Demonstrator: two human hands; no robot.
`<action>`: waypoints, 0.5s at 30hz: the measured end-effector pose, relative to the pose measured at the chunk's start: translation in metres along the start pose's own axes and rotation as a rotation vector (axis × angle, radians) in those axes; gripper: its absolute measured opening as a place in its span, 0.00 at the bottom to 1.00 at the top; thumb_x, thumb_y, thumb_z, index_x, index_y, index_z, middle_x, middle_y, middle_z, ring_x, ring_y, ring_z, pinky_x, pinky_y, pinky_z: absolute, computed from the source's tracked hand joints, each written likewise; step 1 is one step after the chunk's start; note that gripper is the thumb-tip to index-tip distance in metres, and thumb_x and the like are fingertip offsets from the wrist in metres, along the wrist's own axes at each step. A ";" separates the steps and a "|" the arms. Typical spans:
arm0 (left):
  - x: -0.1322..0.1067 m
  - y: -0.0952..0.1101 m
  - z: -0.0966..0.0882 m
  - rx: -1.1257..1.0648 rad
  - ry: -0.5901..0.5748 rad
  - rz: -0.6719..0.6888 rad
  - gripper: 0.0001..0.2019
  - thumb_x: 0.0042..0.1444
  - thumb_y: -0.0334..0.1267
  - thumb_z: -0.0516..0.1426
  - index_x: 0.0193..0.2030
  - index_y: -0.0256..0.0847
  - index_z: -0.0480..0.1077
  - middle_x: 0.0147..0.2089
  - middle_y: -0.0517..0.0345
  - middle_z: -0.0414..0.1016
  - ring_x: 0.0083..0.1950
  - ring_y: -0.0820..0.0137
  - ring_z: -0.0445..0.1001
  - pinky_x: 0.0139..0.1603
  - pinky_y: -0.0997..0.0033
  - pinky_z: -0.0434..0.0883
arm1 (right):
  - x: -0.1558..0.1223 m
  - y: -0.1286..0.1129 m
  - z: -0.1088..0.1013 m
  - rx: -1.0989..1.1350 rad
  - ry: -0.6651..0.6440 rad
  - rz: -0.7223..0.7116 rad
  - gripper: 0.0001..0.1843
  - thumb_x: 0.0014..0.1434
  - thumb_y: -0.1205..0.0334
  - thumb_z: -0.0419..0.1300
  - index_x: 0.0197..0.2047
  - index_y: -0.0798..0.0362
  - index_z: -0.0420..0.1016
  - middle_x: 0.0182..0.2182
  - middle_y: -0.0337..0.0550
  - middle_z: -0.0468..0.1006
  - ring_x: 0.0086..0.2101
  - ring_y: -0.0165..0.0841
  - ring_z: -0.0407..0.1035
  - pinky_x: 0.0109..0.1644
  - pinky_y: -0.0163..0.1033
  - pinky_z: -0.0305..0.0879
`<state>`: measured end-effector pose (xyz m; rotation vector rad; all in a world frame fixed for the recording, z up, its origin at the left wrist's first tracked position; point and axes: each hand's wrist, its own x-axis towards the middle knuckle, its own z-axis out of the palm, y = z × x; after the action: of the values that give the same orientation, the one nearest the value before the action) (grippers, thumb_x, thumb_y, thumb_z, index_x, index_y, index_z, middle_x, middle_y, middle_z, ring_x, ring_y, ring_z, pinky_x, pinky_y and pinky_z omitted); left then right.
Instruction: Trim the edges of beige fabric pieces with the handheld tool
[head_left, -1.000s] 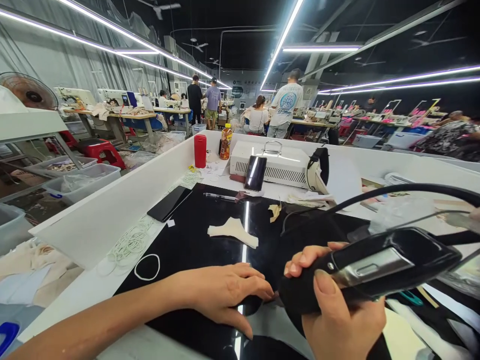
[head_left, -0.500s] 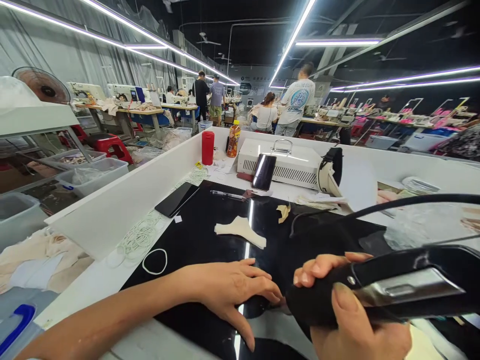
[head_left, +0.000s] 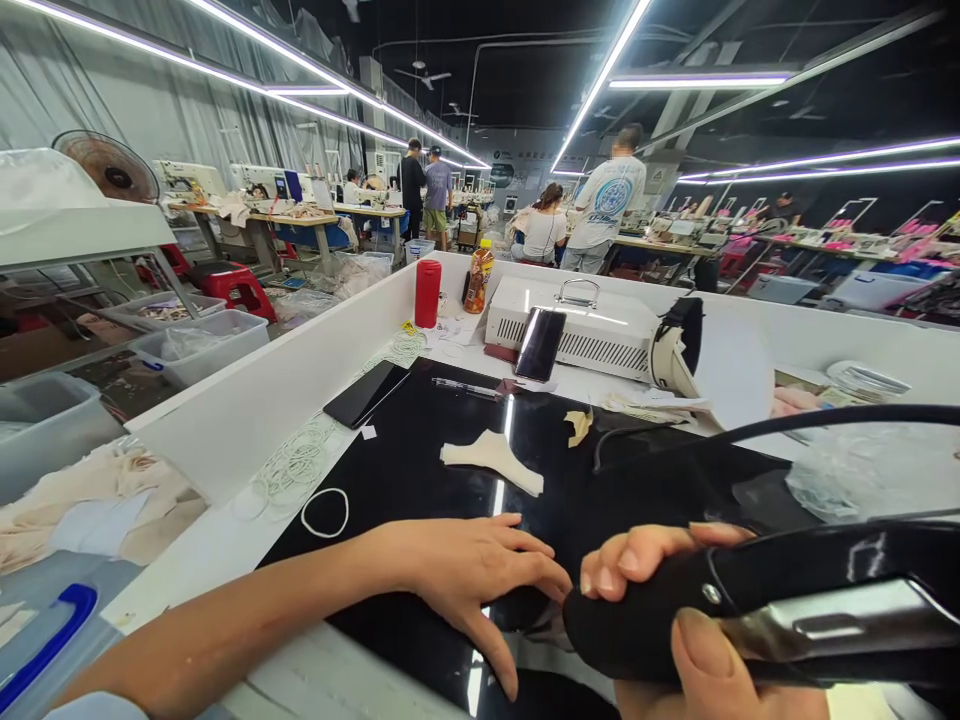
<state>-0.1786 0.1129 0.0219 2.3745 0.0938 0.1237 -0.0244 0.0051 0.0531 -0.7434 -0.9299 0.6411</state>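
Note:
My right hand (head_left: 679, 640) is closed round the black handle of a corded hand tool (head_left: 780, 610), its nose pointing left at my other hand. My left hand (head_left: 472, 575) lies flat with fingers spread on the glossy black work surface (head_left: 420, 460), fingertips by a dark piece of material under the tool's tip. A cream fabric piece (head_left: 491, 458) lies farther back on the black surface. The tool's black cable (head_left: 825, 418) arcs away to the right.
A white machine box (head_left: 585, 325) with a phone (head_left: 540, 343) leaning on it stands at the back, beside a red cup (head_left: 427, 293) and a drink bottle (head_left: 478, 277). Another phone (head_left: 366, 393), a pen (head_left: 461, 386) and white elastic loops (head_left: 300, 460) lie at left. People stand at benches beyond.
The view has drifted left and down a little, so everything sits farther right. My right hand and the tool have sunk lower in the picture; my left hand stays flat on the surface.

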 end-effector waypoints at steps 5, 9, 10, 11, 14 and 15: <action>0.001 0.002 -0.001 -0.007 0.002 -0.011 0.41 0.53 0.47 0.72 0.70 0.47 0.61 0.70 0.46 0.65 0.76 0.50 0.57 0.77 0.39 0.41 | -0.005 0.005 0.005 -0.002 -0.054 -0.006 0.17 0.62 0.56 0.68 0.52 0.43 0.71 0.31 0.36 0.74 0.28 0.34 0.71 0.34 0.46 0.74; 0.002 0.001 0.000 0.003 0.018 0.005 0.41 0.53 0.45 0.72 0.70 0.46 0.61 0.69 0.44 0.67 0.75 0.49 0.58 0.77 0.38 0.43 | -0.003 0.005 0.004 -0.011 -0.056 0.020 0.15 0.63 0.57 0.67 0.52 0.43 0.71 0.31 0.37 0.74 0.28 0.34 0.72 0.34 0.46 0.74; 0.001 0.001 0.001 0.005 0.023 0.004 0.42 0.52 0.45 0.72 0.71 0.45 0.60 0.69 0.43 0.67 0.76 0.49 0.58 0.76 0.37 0.43 | -0.002 0.005 0.004 -0.005 -0.061 0.023 0.15 0.63 0.57 0.67 0.52 0.43 0.71 0.31 0.37 0.74 0.28 0.34 0.71 0.33 0.46 0.74; 0.001 0.000 0.002 0.009 0.029 0.002 0.43 0.52 0.45 0.72 0.71 0.43 0.59 0.69 0.42 0.67 0.76 0.49 0.58 0.76 0.37 0.43 | -0.001 0.003 0.004 0.006 -0.068 0.024 0.16 0.62 0.56 0.68 0.51 0.43 0.72 0.31 0.37 0.74 0.28 0.34 0.71 0.32 0.46 0.73; -0.001 -0.003 0.005 0.030 0.069 0.035 0.37 0.54 0.45 0.71 0.67 0.40 0.63 0.70 0.42 0.66 0.76 0.50 0.57 0.77 0.43 0.48 | 0.003 -0.001 0.002 0.046 -0.046 0.053 0.17 0.60 0.55 0.70 0.50 0.42 0.72 0.30 0.37 0.74 0.27 0.35 0.70 0.30 0.44 0.74; -0.002 -0.005 0.005 0.045 0.090 0.062 0.32 0.56 0.45 0.70 0.64 0.40 0.66 0.71 0.43 0.65 0.76 0.52 0.57 0.76 0.46 0.50 | 0.005 -0.001 0.000 0.058 -0.022 0.072 0.18 0.59 0.54 0.71 0.50 0.42 0.72 0.29 0.36 0.74 0.27 0.34 0.70 0.30 0.44 0.75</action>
<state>-0.1802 0.1133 0.0146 2.4176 0.0663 0.2604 -0.0223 0.0083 0.0564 -0.7219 -0.9044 0.7376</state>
